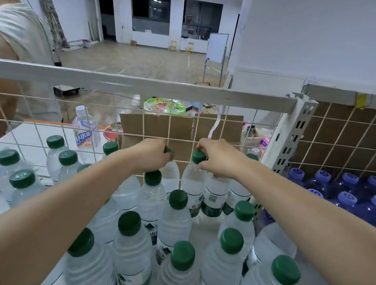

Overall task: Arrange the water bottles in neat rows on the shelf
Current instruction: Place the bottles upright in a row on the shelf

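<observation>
While left hand [153,153] grips one back-row bottle cap [169,150], right hand [219,158] pinches another [198,157]

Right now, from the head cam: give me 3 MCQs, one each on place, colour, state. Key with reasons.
1. Where do the blue-capped bottles stand?
A. Right of the white upright post
B. Left of the other person
C. On the floor

2. What colour are the caps on the clear bottles up front?
A. Red
B. Green
C. Yellow

3. What is the right hand doing?
A. Hanging free
B. Holding the wire grid
C. Gripping a bottle at its cap

Key:
1 A, they fill the bay past the post.
2 B, every near cap is dark green.
3 C, its fingers close on the green cap; the left hand grips another bottle's top likewise.
</observation>
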A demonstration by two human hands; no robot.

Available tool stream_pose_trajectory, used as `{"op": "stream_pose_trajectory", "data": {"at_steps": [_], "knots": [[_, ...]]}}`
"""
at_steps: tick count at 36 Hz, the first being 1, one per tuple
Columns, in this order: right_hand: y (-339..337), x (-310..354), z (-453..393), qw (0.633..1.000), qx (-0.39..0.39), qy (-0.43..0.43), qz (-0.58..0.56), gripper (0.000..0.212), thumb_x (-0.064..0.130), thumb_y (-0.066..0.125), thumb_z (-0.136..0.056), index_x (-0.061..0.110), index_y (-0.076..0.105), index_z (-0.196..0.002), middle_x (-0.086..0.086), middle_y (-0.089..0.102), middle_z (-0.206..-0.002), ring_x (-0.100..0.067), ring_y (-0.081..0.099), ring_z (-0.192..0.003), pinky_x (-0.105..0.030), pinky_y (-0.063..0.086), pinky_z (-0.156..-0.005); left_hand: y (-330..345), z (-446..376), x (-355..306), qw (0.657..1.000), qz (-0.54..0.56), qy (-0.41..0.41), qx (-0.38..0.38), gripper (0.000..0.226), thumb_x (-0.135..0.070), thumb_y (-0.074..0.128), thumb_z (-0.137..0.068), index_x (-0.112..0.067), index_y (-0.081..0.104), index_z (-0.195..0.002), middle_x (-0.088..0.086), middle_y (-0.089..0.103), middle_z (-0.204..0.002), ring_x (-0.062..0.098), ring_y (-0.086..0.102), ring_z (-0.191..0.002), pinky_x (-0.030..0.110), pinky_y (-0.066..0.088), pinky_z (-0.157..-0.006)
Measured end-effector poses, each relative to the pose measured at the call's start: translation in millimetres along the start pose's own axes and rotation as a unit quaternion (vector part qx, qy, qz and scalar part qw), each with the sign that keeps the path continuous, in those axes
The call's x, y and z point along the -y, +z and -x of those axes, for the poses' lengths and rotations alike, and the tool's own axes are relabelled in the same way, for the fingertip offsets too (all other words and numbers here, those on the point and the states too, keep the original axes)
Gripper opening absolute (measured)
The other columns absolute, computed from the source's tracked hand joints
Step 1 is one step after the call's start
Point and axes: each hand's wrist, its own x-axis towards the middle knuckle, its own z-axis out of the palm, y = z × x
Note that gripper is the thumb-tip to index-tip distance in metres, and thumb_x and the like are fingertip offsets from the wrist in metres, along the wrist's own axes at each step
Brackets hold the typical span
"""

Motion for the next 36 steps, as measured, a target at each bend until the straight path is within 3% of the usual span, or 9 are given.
{"op": "stream_pose_trajectory", "data": {"at_steps": [5,10,18,22,26,30,34,36], "knots": [[-12,8,5,0.996,-0.071,-0.044,0.013,0.028,0.015,0.057,-0.091,0.014,0.057,-0.118,-0.005,0.061,-0.102,-0.021,0.059,-0.080,-0.035,0.053,-0.071,-21,16,8,0.996,0.005,0.002,-0.084,0.025,-0.032,0.049,-0.096,-0.014,0.059,-0.110,0.001,0.060,-0.095,0.016,0.057,-0.074,0.027,0.045,-0.061],[-16,29,8,0.990,-0.030,-0.130,-0.039,0.024,0.024,0.061,-0.092,0.014,0.063,-0.114,-0.002,0.064,-0.108,-0.019,0.061,-0.095,-0.035,0.053,-0.085,-44,34,26,0.992,-0.046,0.000,-0.115,0.028,-0.034,0.051,-0.095,-0.012,0.064,-0.107,0.005,0.065,-0.102,0.021,0.059,-0.086,0.033,0.050,-0.077],[-8,62,4,0.984,0.068,-0.161,-0.040,0.039,0.051,0.066,-0.085,0.021,0.066,-0.109,0.001,0.059,-0.107,-0.019,0.064,-0.092,-0.034,0.056,-0.078,-56,46,53,0.989,-0.127,-0.038,-0.067,0.032,-0.023,0.052,-0.092,-0.014,0.061,-0.121,0.008,0.060,-0.112,0.024,0.053,-0.096,0.029,0.045,-0.078],[-5,73,2,0.984,0.079,-0.153,-0.033,0.043,0.056,0.069,-0.080,0.022,0.067,-0.106,0.005,0.060,-0.096,-0.016,0.063,-0.091,-0.034,0.056,-0.077,-56,44,66,0.989,-0.136,-0.041,-0.045,0.037,-0.022,0.052,-0.092,-0.019,0.055,-0.129,-0.002,0.042,-0.088,0.021,0.043,-0.087,0.028,0.038,-0.074],[-7,84,-2,0.986,0.101,-0.132,-0.026,0.040,0.054,0.073,-0.077,0.022,0.067,-0.099,0.010,0.059,-0.089,-0.013,0.061,-0.086,-0.026,0.053,-0.065,-62,40,75,0.989,-0.139,0.003,-0.052,0.038,-0.019,0.048,-0.090,-0.019,0.057,-0.128,0.006,0.055,-0.122,0.022,0.049,-0.100,0.029,0.040,-0.078],[-3,92,-4,0.987,0.120,-0.104,-0.020,0.035,0.056,0.072,-0.077,0.025,0.067,-0.092,0.010,0.063,-0.084,-0.012,0.063,-0.082,-0.027,0.054,-0.064,-66,32,81,0.986,-0.152,0.045,-0.053,0.034,-0.026,0.047,-0.088,-0.022,0.061,-0.119,0.004,0.056,-0.122,0.019,0.050,-0.093,0.029,0.042,-0.072],[0,104,-5,0.994,0.062,-0.090,-0.006,0.044,0.060,0.070,-0.076,0.026,0.065,-0.104,0.017,0.056,-0.088,-0.008,0.057,-0.088,-0.026,0.049,-0.069,-67,24,90,0.974,-0.218,0.047,-0.032,0.030,-0.025,0.049,-0.088,-0.017,0.060,-0.115,0.004,0.058,-0.111,0.018,0.048,-0.085,0.024,0.032,-0.053],[3,113,-8,0.993,0.066,-0.093,-0.016,0.050,0.059,0.070,-0.077,0.026,0.063,-0.115,0.018,0.052,-0.089,-0.009,0.055,-0.091,-0.027,0.049,-0.075,-64,20,97,0.976,-0.211,0.049,0.004,0.028,-0.024,0.053,-0.089,-0.014,0.059,-0.115,0.007,0.060,-0.112,0.020,0.050,-0.087,0.025,0.038,-0.059]]}}
